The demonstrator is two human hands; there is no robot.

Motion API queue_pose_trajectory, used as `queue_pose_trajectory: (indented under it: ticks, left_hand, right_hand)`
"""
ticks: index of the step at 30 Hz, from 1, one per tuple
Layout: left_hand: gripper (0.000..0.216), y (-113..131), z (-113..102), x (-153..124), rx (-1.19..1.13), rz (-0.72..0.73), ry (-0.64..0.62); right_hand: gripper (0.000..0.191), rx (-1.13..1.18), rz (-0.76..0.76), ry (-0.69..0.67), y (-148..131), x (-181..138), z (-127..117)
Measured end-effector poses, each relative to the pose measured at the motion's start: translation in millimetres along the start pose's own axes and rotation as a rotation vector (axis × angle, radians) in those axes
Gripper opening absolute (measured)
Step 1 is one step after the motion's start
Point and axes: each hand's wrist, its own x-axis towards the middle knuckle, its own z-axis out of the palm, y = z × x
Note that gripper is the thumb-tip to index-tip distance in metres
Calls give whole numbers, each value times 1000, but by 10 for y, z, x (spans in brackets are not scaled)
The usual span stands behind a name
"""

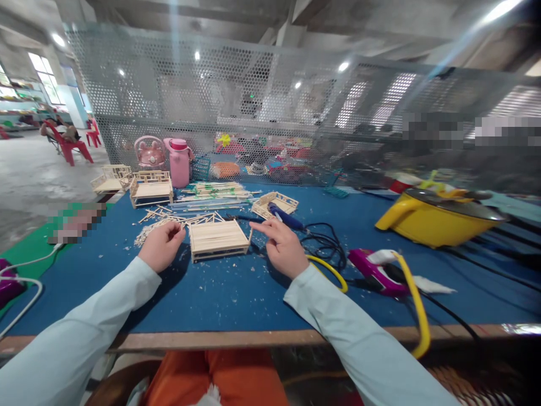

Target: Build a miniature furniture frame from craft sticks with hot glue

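Note:
A small model bed [217, 238] made of pale wooden sticks sits on the blue table [220, 293] between my hands. My left hand [162, 246] rests just left of it, fingers curled, pinching a thin stick near the loose pile. My right hand [281, 246] lies to the right of the model, index finger stretched toward its corner, the other fingers loosely bent with nothing in them. Both arms wear pale blue sleeves.
Loose sticks [213, 190] and finished stick furniture [151, 188] lie behind. A blue glue gun [287, 217] with black cable, a purple tool [374, 270] with yellow cord, a yellow cooker [439, 217] and a pink jug [180, 162] stand around. A mesh screen backs the table.

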Motion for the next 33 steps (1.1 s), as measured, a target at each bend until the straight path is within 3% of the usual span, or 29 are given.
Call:
queue_pose_trajectory:
  ticks: [33]
  left_hand:
    - [23,27,-3,-7,-9,13,2]
  right_hand:
    - [54,-74,12,-21,-12,-1,-8]
